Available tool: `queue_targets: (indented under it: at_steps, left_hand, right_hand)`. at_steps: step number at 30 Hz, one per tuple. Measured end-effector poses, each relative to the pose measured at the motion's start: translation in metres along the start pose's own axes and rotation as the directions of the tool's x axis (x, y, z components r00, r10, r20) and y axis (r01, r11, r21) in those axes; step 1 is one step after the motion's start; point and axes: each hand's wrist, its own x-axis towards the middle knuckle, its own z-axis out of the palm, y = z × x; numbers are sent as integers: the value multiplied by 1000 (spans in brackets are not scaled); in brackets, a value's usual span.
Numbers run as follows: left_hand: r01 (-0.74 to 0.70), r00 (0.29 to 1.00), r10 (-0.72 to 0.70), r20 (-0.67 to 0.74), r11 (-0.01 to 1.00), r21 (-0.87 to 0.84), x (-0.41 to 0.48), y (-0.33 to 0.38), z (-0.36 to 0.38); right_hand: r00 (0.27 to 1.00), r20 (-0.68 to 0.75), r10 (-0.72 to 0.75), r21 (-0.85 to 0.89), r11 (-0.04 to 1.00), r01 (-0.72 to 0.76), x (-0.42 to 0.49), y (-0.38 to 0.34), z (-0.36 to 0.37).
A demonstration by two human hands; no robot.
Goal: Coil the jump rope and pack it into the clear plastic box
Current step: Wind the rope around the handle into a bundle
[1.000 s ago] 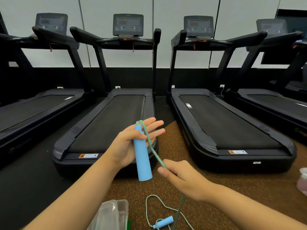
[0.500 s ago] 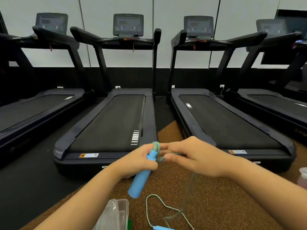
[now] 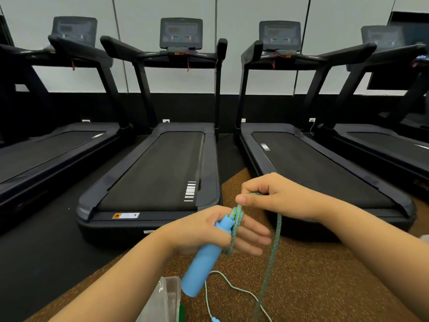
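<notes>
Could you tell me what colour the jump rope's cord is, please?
Blue and green braid, clearest in the head view.

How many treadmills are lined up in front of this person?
4. One treadmill at far left, one left of centre, one right of centre, one at far right, partly cut off. More may stand outside the frame.

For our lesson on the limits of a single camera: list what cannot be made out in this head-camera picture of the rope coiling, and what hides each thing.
1. Clear plastic box: cut off by the bottom edge; contents unknown.
2. Second handle: only its tip shows at the bottom edge.
3. Rope inside the right hand: hidden by curled fingers.
4. Number of turns on the left hand: hidden behind the blue handle and fingers.
5. Treadmill console readouts: too blurred.
</notes>
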Motion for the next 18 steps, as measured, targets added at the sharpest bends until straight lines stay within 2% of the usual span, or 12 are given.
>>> queue_targets:
  at_steps: [4, 6, 9, 12, 15, 18]
  left_hand:
    - [-122, 989, 139, 49, 959, -257, 1, 1, 0]
    - [-166, 983, 184, 29, 936, -310, 3, 1, 0]
    - [-231, 965, 261, 34, 902, -366, 6, 2, -1]
    - [-264, 952, 305, 31, 868, -421, 7, 4, -3]
    - [-277, 946, 323, 22, 843, -461, 9, 6, -7]
    - [-287, 940, 341, 30, 832, -476, 9, 7, -12]
  right_hand:
    - [998, 21, 63, 230, 971, -66, 4, 7, 14]
    - [994, 52, 101, 348, 931, -113, 6, 14, 22]
    - [982, 66, 179, 344, 919, -190, 7, 27, 33]
    - [954, -4, 300, 510, 821, -256, 10, 26, 44]
    - [940, -177, 292, 468, 865, -181, 4, 16, 49]
    - [956, -225, 190, 435, 897, -76, 2, 20, 57]
